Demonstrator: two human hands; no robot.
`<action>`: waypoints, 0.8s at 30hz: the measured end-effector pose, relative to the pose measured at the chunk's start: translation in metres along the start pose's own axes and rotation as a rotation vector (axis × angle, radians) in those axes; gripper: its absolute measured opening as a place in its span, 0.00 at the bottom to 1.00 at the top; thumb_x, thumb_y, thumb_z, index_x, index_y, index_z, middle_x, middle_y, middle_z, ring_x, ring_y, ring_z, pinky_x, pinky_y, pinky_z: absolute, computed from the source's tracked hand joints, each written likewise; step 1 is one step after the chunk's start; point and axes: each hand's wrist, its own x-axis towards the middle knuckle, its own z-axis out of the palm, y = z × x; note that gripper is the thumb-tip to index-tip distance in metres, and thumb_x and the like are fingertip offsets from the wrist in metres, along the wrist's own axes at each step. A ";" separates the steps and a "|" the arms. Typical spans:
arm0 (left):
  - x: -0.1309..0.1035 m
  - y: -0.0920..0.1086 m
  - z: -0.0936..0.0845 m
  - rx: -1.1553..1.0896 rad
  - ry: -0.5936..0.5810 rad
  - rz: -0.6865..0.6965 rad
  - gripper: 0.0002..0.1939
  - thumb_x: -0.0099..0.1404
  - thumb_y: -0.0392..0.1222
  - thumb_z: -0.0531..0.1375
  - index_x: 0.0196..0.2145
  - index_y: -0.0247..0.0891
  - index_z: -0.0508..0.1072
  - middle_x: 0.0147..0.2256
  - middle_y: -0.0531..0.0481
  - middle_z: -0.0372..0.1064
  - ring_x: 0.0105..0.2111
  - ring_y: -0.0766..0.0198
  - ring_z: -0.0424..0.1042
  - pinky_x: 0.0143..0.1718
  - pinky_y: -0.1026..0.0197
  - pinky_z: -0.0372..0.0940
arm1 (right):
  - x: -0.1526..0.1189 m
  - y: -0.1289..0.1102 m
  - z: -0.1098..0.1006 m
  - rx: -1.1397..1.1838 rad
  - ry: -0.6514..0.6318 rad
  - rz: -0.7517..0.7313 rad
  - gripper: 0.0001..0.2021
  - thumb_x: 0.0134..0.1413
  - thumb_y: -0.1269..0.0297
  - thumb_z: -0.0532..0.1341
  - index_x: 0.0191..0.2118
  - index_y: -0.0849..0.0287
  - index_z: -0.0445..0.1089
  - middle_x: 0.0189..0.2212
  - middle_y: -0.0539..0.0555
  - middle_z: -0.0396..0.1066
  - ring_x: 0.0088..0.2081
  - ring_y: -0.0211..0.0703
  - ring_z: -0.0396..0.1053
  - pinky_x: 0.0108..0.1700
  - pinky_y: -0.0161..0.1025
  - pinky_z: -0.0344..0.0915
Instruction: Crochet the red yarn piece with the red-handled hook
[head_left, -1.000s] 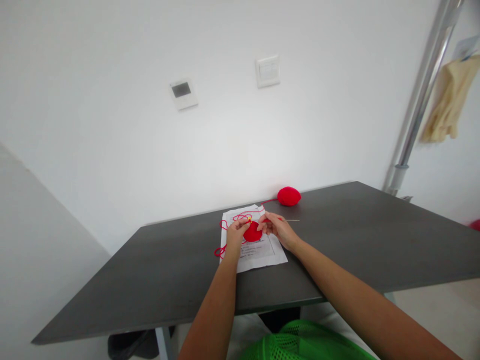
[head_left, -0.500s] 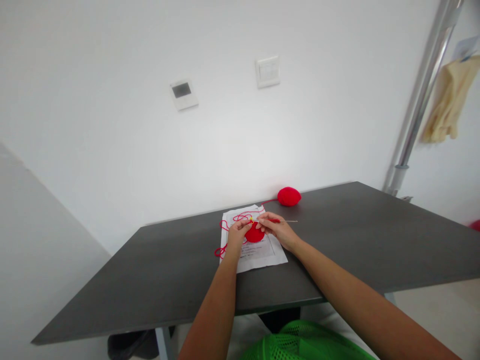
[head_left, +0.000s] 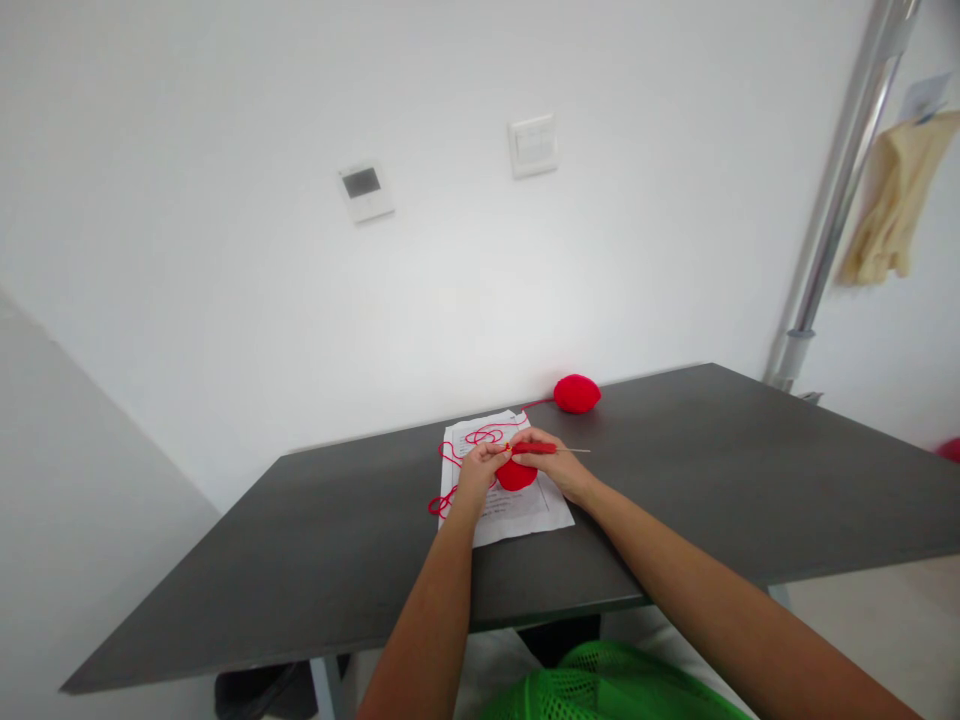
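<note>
Over the printed sheet, my left hand [head_left: 477,474] pinches the upper edge of a round red crochet piece [head_left: 517,478]. Between the fingers of my right hand [head_left: 564,472] lies a crochet hook [head_left: 537,448] with a red handle; its thin metal end sticks out to the right. The hook's other tip meets the work at my left fingertips, where fingers hide the stitches. A tiny yellow spot shows there, too small to name. Loose red yarn [head_left: 486,435] loops across the paper beside and behind my left hand.
A red yarn ball [head_left: 577,394] rests at the table's back edge against the wall, its strand running to the paper. The printed sheet [head_left: 517,525] lies on the dark grey table [head_left: 360,560]. Pale gloves [head_left: 896,200] hang near a metal pole [head_left: 844,200] at right.
My right hand has turned and come closer to my left fingers. More of the hook's red handle shows, and the yellow bit is now mostly covered. The crochet piece has shifted slightly right and down.
</note>
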 end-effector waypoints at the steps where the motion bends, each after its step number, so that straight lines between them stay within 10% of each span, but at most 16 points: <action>1: 0.000 0.000 0.000 0.006 -0.006 -0.009 0.16 0.39 0.41 0.72 0.25 0.35 0.72 0.23 0.52 0.71 0.24 0.66 0.70 0.30 0.63 0.63 | 0.000 0.001 0.000 0.001 0.005 0.004 0.09 0.35 0.68 0.69 0.29 0.57 0.73 0.26 0.48 0.72 0.29 0.38 0.68 0.34 0.35 0.62; 24: -0.006 0.007 0.004 -0.077 -0.161 -0.023 0.19 0.43 0.48 0.71 0.28 0.34 0.71 0.27 0.50 0.70 0.28 0.66 0.68 0.33 0.63 0.61 | 0.004 -0.002 -0.002 0.253 0.095 0.094 0.12 0.29 0.69 0.71 0.26 0.58 0.70 0.22 0.46 0.72 0.26 0.36 0.68 0.32 0.34 0.60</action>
